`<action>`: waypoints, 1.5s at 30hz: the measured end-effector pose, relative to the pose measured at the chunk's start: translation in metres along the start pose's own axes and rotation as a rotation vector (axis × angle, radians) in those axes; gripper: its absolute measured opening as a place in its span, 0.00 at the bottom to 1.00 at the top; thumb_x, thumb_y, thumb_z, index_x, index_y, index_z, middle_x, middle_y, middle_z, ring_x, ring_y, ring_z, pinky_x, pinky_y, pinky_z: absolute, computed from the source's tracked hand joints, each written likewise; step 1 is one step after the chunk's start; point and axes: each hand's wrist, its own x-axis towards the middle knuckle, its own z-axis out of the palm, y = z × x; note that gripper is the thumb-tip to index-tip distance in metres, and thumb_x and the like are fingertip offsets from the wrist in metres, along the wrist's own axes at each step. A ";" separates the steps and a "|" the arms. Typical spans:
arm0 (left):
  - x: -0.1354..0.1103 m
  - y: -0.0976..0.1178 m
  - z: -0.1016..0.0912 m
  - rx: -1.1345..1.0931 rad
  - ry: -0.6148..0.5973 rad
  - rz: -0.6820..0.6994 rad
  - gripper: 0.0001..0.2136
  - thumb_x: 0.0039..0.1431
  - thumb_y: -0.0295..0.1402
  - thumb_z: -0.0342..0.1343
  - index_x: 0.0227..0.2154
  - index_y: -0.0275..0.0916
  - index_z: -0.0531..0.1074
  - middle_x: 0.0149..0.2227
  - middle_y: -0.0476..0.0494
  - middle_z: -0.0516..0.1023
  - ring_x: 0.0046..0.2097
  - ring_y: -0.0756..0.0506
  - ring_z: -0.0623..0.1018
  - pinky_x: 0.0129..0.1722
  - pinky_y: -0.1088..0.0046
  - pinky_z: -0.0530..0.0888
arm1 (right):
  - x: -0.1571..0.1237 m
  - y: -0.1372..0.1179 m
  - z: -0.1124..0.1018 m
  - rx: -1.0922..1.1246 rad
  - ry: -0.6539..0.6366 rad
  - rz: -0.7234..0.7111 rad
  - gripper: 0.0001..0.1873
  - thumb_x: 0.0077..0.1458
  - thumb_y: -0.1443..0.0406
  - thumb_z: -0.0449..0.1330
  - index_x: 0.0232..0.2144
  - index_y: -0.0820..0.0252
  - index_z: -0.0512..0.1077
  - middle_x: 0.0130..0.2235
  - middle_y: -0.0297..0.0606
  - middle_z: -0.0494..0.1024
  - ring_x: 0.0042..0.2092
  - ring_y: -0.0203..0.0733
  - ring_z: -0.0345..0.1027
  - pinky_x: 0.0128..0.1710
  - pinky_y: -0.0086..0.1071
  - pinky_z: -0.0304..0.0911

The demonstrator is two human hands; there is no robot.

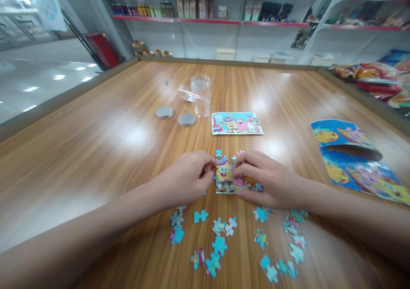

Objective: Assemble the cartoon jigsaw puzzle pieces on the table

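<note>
A small joined cluster of jigsaw pieces with a yellow cartoon figure lies on the wooden table between my hands. My left hand rests at its left side, fingers curled and pinching the cluster's edge. My right hand is at its right side, fingertips pressed on a pink piece joined to the cluster. Several loose blue and pink puzzle pieces are scattered on the table nearer to me.
A printed reference picture lies beyond the cluster. Behind it stand a clear plastic jar, another on its side, and two metal lids. Colourful puzzle bags lie at right. Shop shelves line the back.
</note>
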 end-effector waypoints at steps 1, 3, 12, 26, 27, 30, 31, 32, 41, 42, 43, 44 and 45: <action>0.000 0.000 0.001 -0.018 -0.004 -0.006 0.10 0.63 0.28 0.51 0.41 0.36 0.78 0.27 0.48 0.76 0.27 0.50 0.72 0.26 0.75 0.67 | 0.000 0.000 0.000 -0.009 0.003 -0.006 0.15 0.65 0.58 0.60 0.49 0.59 0.72 0.47 0.47 0.72 0.48 0.49 0.67 0.48 0.45 0.68; -0.001 -0.002 0.002 -0.036 -0.006 -0.011 0.10 0.63 0.28 0.51 0.42 0.36 0.77 0.28 0.48 0.76 0.28 0.50 0.73 0.27 0.75 0.67 | 0.000 0.000 0.000 -0.025 0.007 -0.020 0.17 0.65 0.58 0.60 0.52 0.59 0.72 0.47 0.48 0.72 0.48 0.49 0.67 0.48 0.45 0.68; -0.001 -0.005 -0.005 0.105 -0.094 0.125 0.06 0.62 0.26 0.53 0.34 0.38 0.74 0.34 0.46 0.75 0.36 0.47 0.75 0.36 0.70 0.70 | 0.000 0.001 0.002 -0.032 -0.005 -0.018 0.18 0.65 0.56 0.59 0.52 0.60 0.74 0.47 0.48 0.71 0.48 0.49 0.67 0.48 0.46 0.68; 0.000 -0.015 -0.022 0.551 -0.049 0.234 0.09 0.68 0.27 0.49 0.39 0.35 0.75 0.39 0.40 0.73 0.40 0.42 0.74 0.40 0.65 0.72 | -0.003 0.005 0.002 -0.042 0.012 -0.060 0.18 0.65 0.56 0.60 0.52 0.60 0.73 0.49 0.48 0.72 0.49 0.49 0.68 0.49 0.45 0.69; 0.001 -0.018 -0.026 0.596 -0.062 0.205 0.08 0.68 0.27 0.49 0.39 0.35 0.74 0.39 0.40 0.74 0.40 0.42 0.75 0.39 0.64 0.71 | -0.002 0.006 0.002 -0.041 0.009 -0.060 0.18 0.65 0.56 0.60 0.53 0.60 0.73 0.49 0.48 0.72 0.49 0.49 0.68 0.49 0.45 0.68; 0.001 -0.023 -0.034 0.645 -0.123 0.106 0.09 0.69 0.30 0.49 0.37 0.37 0.74 0.38 0.41 0.75 0.40 0.41 0.76 0.38 0.63 0.71 | -0.003 0.007 0.001 -0.032 0.000 -0.058 0.18 0.66 0.57 0.60 0.53 0.60 0.73 0.49 0.48 0.72 0.49 0.49 0.68 0.50 0.45 0.68; 0.001 -0.024 -0.036 0.639 -0.142 0.075 0.08 0.69 0.31 0.50 0.38 0.37 0.73 0.38 0.41 0.76 0.39 0.40 0.77 0.38 0.63 0.71 | -0.003 0.007 0.001 -0.029 -0.002 -0.058 0.18 0.66 0.57 0.60 0.52 0.60 0.73 0.50 0.48 0.72 0.49 0.49 0.68 0.50 0.45 0.68; 0.000 -0.025 -0.037 0.628 -0.158 0.049 0.08 0.69 0.32 0.50 0.38 0.38 0.73 0.38 0.42 0.76 0.39 0.40 0.78 0.37 0.63 0.71 | -0.003 0.008 0.002 -0.027 -0.003 -0.059 0.18 0.66 0.57 0.59 0.53 0.60 0.73 0.50 0.48 0.72 0.50 0.49 0.68 0.50 0.45 0.68; 0.000 -0.022 -0.037 0.507 -0.241 0.011 0.06 0.69 0.33 0.50 0.39 0.39 0.70 0.37 0.43 0.78 0.38 0.41 0.79 0.35 0.65 0.70 | -0.004 0.012 0.003 0.023 -0.003 -0.051 0.15 0.67 0.60 0.59 0.52 0.59 0.73 0.51 0.47 0.73 0.51 0.48 0.68 0.51 0.44 0.67; 0.000 -0.020 -0.036 0.480 -0.251 0.015 0.05 0.69 0.32 0.49 0.39 0.39 0.70 0.36 0.43 0.78 0.37 0.42 0.79 0.35 0.66 0.70 | -0.004 0.013 0.003 0.031 -0.003 -0.047 0.14 0.67 0.60 0.59 0.52 0.58 0.73 0.50 0.47 0.73 0.51 0.47 0.68 0.51 0.44 0.67; 0.001 -0.017 -0.034 0.455 -0.265 0.026 0.05 0.69 0.31 0.49 0.39 0.39 0.69 0.37 0.44 0.78 0.37 0.42 0.79 0.35 0.67 0.70 | -0.004 0.013 0.003 0.036 -0.001 -0.043 0.14 0.67 0.61 0.59 0.52 0.58 0.74 0.50 0.46 0.73 0.51 0.47 0.69 0.51 0.43 0.67; 0.001 -0.014 -0.033 0.434 -0.281 0.039 0.04 0.69 0.30 0.50 0.39 0.39 0.69 0.37 0.44 0.79 0.37 0.43 0.79 0.35 0.67 0.70 | -0.004 0.013 0.003 0.042 0.003 -0.040 0.14 0.67 0.61 0.59 0.52 0.58 0.74 0.50 0.46 0.74 0.51 0.47 0.69 0.51 0.43 0.67; 0.001 -0.011 -0.031 0.418 -0.296 0.053 0.04 0.69 0.30 0.50 0.39 0.39 0.69 0.37 0.44 0.79 0.36 0.43 0.79 0.35 0.67 0.70 | -0.004 0.013 0.004 0.047 0.007 -0.038 0.14 0.67 0.61 0.59 0.52 0.58 0.74 0.50 0.46 0.74 0.51 0.47 0.69 0.51 0.43 0.67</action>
